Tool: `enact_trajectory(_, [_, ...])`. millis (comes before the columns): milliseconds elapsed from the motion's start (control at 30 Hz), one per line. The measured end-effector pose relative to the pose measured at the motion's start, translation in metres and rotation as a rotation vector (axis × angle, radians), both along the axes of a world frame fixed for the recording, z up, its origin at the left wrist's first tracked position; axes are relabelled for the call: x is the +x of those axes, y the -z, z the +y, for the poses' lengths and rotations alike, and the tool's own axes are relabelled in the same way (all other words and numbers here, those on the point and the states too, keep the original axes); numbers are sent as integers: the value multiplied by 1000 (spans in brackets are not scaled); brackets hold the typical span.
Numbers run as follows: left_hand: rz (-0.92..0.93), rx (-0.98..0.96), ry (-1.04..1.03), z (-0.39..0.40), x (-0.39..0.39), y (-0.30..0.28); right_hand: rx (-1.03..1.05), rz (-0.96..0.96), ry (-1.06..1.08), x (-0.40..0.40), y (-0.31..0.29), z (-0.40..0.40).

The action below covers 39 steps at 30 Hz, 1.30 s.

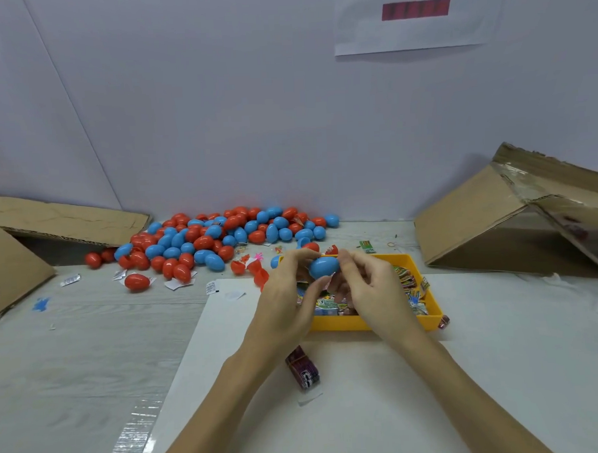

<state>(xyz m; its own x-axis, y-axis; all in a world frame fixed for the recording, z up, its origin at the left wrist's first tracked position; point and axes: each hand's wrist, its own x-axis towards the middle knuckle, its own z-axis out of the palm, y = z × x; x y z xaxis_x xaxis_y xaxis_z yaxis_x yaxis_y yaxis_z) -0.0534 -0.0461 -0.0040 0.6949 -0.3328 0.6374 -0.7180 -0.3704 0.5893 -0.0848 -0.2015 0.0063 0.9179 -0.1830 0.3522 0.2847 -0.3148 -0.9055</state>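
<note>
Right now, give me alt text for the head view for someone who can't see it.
The left hand and right hand hold a blue egg over a yellow tray of small packets. Behind it, a heap of red and blue eggs lies on the table between two cardboard boxes.

Table (73, 356): egg pile (202, 240), white sheet (367, 411), boxes (479, 225), probably wrappers (70, 280).

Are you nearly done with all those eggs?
Probably not yet. The pile of closed eggs at the back looks done. The left hand and right hand grip one blue egg above the yellow tray. Still to do: many packets in the tray and open red halves beside it.
</note>
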Motion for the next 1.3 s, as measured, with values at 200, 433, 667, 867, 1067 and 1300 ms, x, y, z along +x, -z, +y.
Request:
enact_trajectory(200, [-42, 37, 3, 1, 1, 0, 28, -13, -49, 3, 0, -4])
enact_trajectory(433, [71, -97, -82, 5, 2, -3, -219, 54, 28, 1, -5, -20])
enact_trajectory(667, [72, -86, -178, 11, 6, -5, -756, 222, 136, -2, -4, -27])
enact_trajectory(867, [55, -42, -173, 9, 4, -6, -770, 331, 244, -2, -2, -38])
enact_trajectory(1067, [59, -17, -151, 9, 3, -5, -777, 318, 276, -1, -3, -36])
enact_trajectory(1300, [70, -5, -154, 9, 2, -7, -811, 332, 284, 1, -6, -31])
